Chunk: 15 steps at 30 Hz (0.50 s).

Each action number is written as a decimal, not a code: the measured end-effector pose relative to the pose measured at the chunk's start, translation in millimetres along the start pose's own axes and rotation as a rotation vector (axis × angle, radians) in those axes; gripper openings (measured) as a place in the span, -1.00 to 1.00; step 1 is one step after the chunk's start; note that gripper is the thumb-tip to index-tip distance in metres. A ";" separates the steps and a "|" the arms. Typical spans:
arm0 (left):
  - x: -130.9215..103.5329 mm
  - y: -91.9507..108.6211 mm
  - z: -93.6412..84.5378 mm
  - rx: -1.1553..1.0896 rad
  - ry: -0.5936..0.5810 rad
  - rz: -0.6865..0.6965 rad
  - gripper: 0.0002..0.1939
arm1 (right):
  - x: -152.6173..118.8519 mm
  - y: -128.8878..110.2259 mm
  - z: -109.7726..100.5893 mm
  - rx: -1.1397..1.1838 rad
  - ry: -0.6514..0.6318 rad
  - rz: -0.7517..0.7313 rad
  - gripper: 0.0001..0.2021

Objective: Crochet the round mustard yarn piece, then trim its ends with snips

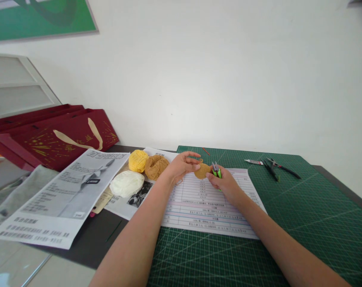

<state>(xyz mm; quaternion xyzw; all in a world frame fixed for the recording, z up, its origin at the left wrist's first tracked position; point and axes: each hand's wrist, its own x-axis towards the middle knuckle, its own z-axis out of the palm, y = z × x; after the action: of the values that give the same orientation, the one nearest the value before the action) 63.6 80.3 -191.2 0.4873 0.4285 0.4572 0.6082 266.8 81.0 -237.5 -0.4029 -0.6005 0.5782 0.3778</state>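
Observation:
A small rounded tan crocheted piece is held between my two hands above a printed chart sheet. My left hand pinches its left edge, with the other fingers stretched over the top. At its right edge, my right hand grips the piece between thumb and fingers. Small green-handled snips are also in my right hand, blades pointing up. A loop of tan yarn stands at the top of the piece, near my left fingertips.
Yellow, tan and white yarn balls lie left of my hands. Black-handled pliers and a small white tube rest on the green cutting mat. Red paper bags stand at the left.

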 end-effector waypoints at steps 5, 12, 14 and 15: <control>-5.0 4.7 0.9 0.009 -0.037 0.010 -0.68 | -0.2 -0.5 0.5 0.019 0.021 -0.005 -0.73; -7.3 8.3 4.6 0.023 -0.105 0.032 -0.68 | -2.6 -3.6 1.3 0.019 0.031 -0.015 -0.75; -6.9 7.7 5.1 0.028 -0.113 0.039 -0.67 | -2.9 -3.8 1.4 0.012 0.034 -0.017 -0.74; -6.6 7.2 5.3 0.031 -0.116 0.042 -0.67 | -2.9 -3.8 1.4 0.008 0.035 -0.017 -0.74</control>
<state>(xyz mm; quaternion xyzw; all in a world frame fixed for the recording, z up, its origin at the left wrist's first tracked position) 66.3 73.6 -182.7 0.5313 0.3892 0.4342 0.6146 266.5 77.7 -233.7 -0.4065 -0.5947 0.5702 0.3948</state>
